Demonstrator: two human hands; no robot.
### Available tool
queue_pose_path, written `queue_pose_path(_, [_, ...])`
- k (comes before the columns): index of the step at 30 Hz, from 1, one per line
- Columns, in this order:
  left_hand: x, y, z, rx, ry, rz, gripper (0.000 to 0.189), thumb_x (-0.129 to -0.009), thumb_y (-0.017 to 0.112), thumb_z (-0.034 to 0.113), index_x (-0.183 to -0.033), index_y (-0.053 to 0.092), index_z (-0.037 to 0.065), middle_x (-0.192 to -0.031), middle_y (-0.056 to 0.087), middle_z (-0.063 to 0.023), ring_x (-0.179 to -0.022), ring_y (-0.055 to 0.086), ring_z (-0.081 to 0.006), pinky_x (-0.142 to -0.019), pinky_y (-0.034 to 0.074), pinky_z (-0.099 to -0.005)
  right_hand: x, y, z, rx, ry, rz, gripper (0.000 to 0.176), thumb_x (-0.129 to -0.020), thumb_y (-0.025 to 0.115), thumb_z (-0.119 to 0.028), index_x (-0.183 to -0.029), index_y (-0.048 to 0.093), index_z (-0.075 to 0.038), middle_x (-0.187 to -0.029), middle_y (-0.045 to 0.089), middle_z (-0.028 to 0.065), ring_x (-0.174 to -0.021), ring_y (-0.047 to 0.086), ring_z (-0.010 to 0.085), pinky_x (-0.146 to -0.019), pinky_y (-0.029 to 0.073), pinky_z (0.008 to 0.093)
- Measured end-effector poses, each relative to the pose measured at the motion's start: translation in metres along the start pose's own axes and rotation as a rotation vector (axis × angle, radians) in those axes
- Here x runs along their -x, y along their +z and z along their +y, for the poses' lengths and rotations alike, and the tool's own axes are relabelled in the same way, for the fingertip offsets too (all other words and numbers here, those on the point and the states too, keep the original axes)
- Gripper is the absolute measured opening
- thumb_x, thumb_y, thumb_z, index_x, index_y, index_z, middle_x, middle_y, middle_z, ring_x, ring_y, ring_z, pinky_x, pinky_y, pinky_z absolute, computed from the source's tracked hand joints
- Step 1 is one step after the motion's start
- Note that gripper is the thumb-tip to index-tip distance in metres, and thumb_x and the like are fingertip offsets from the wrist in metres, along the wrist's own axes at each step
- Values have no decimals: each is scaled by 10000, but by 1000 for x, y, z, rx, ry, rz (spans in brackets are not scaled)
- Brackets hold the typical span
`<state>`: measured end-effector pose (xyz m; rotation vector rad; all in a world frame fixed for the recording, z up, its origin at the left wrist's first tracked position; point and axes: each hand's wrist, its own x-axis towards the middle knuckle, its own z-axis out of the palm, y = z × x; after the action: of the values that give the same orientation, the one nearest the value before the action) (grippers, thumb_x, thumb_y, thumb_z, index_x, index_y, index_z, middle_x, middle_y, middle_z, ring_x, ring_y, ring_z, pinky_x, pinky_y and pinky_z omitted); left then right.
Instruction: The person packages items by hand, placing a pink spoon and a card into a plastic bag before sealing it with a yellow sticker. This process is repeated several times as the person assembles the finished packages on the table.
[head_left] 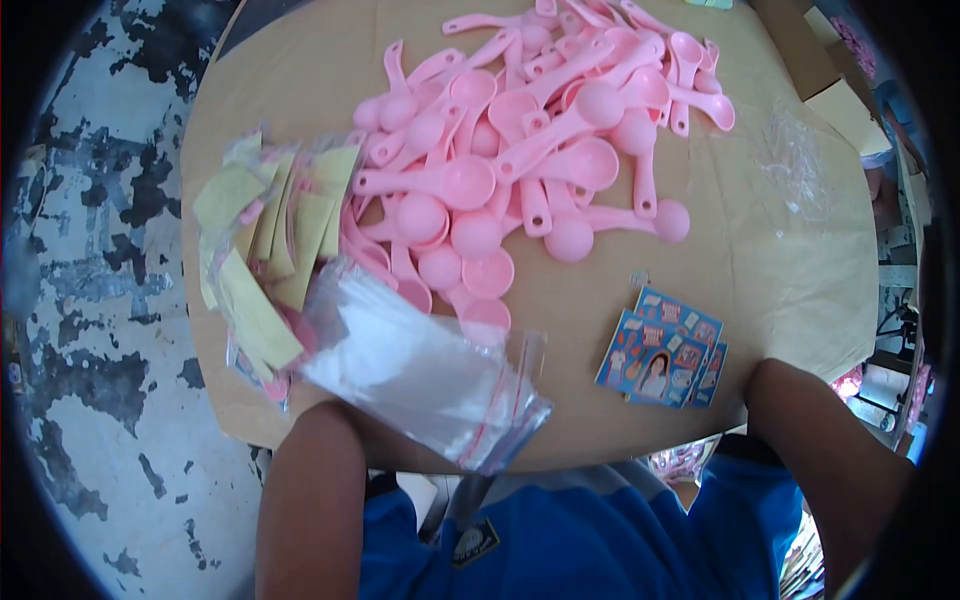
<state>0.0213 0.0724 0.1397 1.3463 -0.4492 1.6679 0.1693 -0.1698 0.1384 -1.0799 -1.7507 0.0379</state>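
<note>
Neither of my hands shows. My left arm (pixel 312 500) is bent at the table's front edge, left of a stack of clear plastic bags (pixel 430 365). At the right front edge my right arm (pixel 815 425) is bent too, near a small pile of blue printed cards (pixel 660 350). A large heap of pink plastic scoops (pixel 500 150) covers the middle and back of the table. Bagged items with yellowish cards (pixel 275 230) lie in a pile at the left, touching the clear bags.
Brown paper covers the table (pixel 700 270). Loose clear plastic (pixel 795 165) lies at the right. An open cardboard box (pixel 845 110) stands at the back right. The floor (pixel 120 330) at the left has peeling paint.
</note>
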Motion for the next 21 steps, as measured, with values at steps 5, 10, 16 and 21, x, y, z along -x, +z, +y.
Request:
queue_pose_path(5, [-6, 6, 7, 14, 25, 31, 258, -896, 632, 230, -1121, 540, 144, -917, 595, -30, -685, 496, -241, -712, 395, -372, 2, 5, -17, 16, 15, -8, 212, -650, 649, -128, -811, 512, -144, -685, 472, 32, -608, 396, 181, -536, 410, 304])
queue_pose_path(10, [-12, 14, 10, 51, 43, 76, 243, -900, 635, 218, -1112, 544, 141, -890, 604, -28, -637, 508, -235, -681, 411, -359, 3, 5, -31, 53, 30, -16, 229, -628, 657, -128, -793, 500, -154, -661, 459, 23, -579, 379, 172, -515, 403, 300])
queue_pose_path(16, [-22, 39, 13, 105, 135, 178, 224, -906, 639, 203, -1100, 549, 136, -857, 616, -27, -580, 523, -226, -643, 431, -343, -2, -2, -49, 194, 33, 41, 249, -602, 666, -129, -771, 486, -166, -631, 442, 11, -546, 358, 161, -489, 395, 294])
queue_pose_path(21, [-32, 94, 9, 179, 255, 581, 209, -910, 641, 191, -1091, 553, 133, -830, 625, -26, -533, 535, -219, -612, 448, -330, -24, -8, -62, 475, 133, 257, 267, -581, 673, -129, -753, 474, -176, -607, 428, 1, -518, 341, 152, -468, 388, 290])
